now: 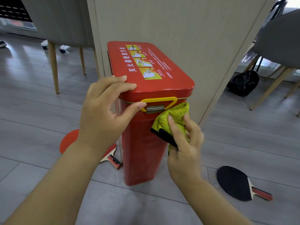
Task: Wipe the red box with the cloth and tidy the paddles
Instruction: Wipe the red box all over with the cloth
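Observation:
A tall red metal box [142,151] with a yellow handle [159,100] and a printed lid stands upright on the floor against a beige panel. My left hand [105,108] grips the lid's near left corner, fingers on top, thumb by the handle. My right hand [183,140] presses a bunched yellow-green cloth [172,116] with a black edge against the box's front face, just below the latch. A red-faced paddle [69,140] lies on the floor left of the box, partly hidden by my left arm. A black-faced paddle [235,182] lies on the floor to the right.
The beige panel [178,30] rises right behind the box. Chairs with wooden legs [54,67] stand at the left and at the far right. A black bag [243,83] sits on the grey plank floor at the right, under a chair.

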